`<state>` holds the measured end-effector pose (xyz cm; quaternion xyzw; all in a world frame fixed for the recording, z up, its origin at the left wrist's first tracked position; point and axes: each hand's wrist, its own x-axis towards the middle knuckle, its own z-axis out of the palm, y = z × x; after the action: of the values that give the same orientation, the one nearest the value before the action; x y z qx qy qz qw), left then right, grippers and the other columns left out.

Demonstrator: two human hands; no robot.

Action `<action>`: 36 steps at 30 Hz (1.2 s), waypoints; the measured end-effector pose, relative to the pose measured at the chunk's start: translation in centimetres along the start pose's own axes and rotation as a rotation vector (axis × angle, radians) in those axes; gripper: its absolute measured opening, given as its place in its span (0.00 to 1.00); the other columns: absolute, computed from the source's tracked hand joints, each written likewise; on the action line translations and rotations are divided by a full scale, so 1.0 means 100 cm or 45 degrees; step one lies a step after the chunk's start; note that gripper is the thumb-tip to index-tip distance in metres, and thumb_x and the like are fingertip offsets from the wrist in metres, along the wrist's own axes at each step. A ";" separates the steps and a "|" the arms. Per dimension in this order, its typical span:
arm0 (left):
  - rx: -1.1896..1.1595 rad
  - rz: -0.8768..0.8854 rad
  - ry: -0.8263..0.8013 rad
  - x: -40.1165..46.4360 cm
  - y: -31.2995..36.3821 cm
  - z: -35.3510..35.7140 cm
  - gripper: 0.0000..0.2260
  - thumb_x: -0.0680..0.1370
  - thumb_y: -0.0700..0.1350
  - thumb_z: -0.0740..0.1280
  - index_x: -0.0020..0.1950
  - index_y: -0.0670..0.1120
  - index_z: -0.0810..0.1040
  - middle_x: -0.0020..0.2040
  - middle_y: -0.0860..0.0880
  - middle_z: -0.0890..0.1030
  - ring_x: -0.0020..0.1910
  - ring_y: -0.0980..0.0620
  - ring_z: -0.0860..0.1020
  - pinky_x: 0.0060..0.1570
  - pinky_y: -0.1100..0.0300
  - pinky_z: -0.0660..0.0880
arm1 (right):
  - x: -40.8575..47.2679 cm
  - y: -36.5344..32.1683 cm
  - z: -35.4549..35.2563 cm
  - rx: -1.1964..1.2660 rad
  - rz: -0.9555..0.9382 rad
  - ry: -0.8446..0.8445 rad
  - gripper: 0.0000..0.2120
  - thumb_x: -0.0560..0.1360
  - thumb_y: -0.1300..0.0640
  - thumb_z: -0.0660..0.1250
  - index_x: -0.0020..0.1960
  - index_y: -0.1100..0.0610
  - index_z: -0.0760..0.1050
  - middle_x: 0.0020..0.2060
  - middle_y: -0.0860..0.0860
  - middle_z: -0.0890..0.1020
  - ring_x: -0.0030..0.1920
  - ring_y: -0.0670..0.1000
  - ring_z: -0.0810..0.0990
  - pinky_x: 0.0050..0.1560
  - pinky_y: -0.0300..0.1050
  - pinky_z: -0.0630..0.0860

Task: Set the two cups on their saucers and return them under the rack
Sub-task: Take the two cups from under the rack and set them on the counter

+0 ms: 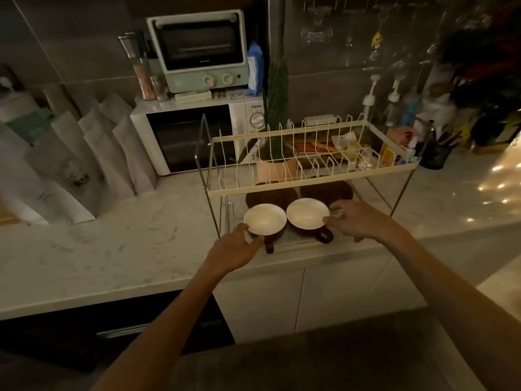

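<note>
Head view, hands (pixel 234 249) (pixel 356 221) pinching cups (pixel 265 220) (pixel 308 213), wire rack (pixel 310 153) overhead, microwave (pixel 197 136) behind.

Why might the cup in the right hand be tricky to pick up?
The right cup looks like glazed ceramic, so it is probably stiff, smooth, a bit slippery, and could chip if bumped against the left cup touching it. Its wide bowl probably keeps it from tipping. The right hand holds the rim, not the dark handle, so the grip may be weaker.

The rack (pixel 310 182) is hiding most of two dark saucers (pixel 270 197) at centre frame; both hands' (pixel 236 249) fingertips are disappearing behind the cups (pixel 265 220).
</note>
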<state>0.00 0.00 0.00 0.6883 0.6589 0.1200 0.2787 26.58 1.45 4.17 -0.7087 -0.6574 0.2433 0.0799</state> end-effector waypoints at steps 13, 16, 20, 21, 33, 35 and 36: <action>-1.064 -0.372 0.113 0.016 0.010 0.029 0.26 0.81 0.52 0.60 0.77 0.51 0.56 0.66 0.42 0.71 0.57 0.45 0.76 0.44 0.49 0.81 | 0.038 0.015 0.024 0.490 0.170 0.054 0.27 0.79 0.46 0.62 0.75 0.56 0.63 0.63 0.55 0.79 0.56 0.57 0.82 0.52 0.56 0.81; -1.160 -0.413 0.134 0.021 0.012 0.030 0.24 0.81 0.50 0.61 0.76 0.51 0.59 0.63 0.44 0.71 0.58 0.44 0.75 0.43 0.49 0.81 | 0.041 0.015 0.029 0.623 0.211 -0.003 0.24 0.81 0.49 0.62 0.74 0.55 0.64 0.56 0.55 0.80 0.47 0.53 0.81 0.36 0.46 0.80; -1.330 -0.536 0.101 0.027 0.011 0.031 0.23 0.80 0.48 0.63 0.74 0.52 0.62 0.63 0.43 0.71 0.60 0.42 0.76 0.43 0.45 0.82 | 0.045 0.017 0.034 0.721 0.219 -0.055 0.22 0.81 0.51 0.63 0.73 0.53 0.65 0.62 0.56 0.76 0.50 0.53 0.79 0.29 0.44 0.80; -1.349 -0.544 0.089 0.029 0.011 0.032 0.23 0.80 0.47 0.63 0.74 0.52 0.62 0.63 0.43 0.71 0.60 0.42 0.76 0.44 0.44 0.82 | 0.046 0.019 0.034 0.753 0.228 -0.069 0.21 0.81 0.52 0.63 0.73 0.53 0.66 0.63 0.56 0.76 0.51 0.54 0.79 0.28 0.45 0.80; -1.368 -0.582 0.023 0.039 0.011 0.029 0.24 0.80 0.41 0.63 0.75 0.52 0.61 0.57 0.44 0.71 0.53 0.42 0.79 0.44 0.42 0.81 | 0.048 0.010 0.037 0.916 0.277 -0.103 0.20 0.80 0.61 0.60 0.72 0.57 0.66 0.41 0.54 0.77 0.33 0.50 0.82 0.24 0.40 0.78; -1.350 -0.575 0.035 0.038 0.011 0.029 0.24 0.80 0.41 0.63 0.75 0.51 0.61 0.56 0.45 0.72 0.52 0.42 0.79 0.42 0.43 0.82 | 0.047 0.008 0.038 0.929 0.276 -0.083 0.20 0.80 0.62 0.59 0.72 0.57 0.66 0.40 0.54 0.78 0.32 0.51 0.83 0.24 0.40 0.79; -1.340 -0.568 0.044 0.038 0.011 0.029 0.24 0.80 0.41 0.63 0.75 0.51 0.62 0.56 0.45 0.72 0.52 0.42 0.79 0.41 0.43 0.82 | 0.046 0.007 0.039 0.935 0.279 -0.075 0.20 0.80 0.62 0.59 0.72 0.58 0.66 0.40 0.55 0.78 0.32 0.51 0.83 0.24 0.40 0.79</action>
<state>2.89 3.07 -2.55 0.2990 0.6441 0.3815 0.5917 25.57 5.03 -0.60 -0.6916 -0.4490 0.4899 0.2830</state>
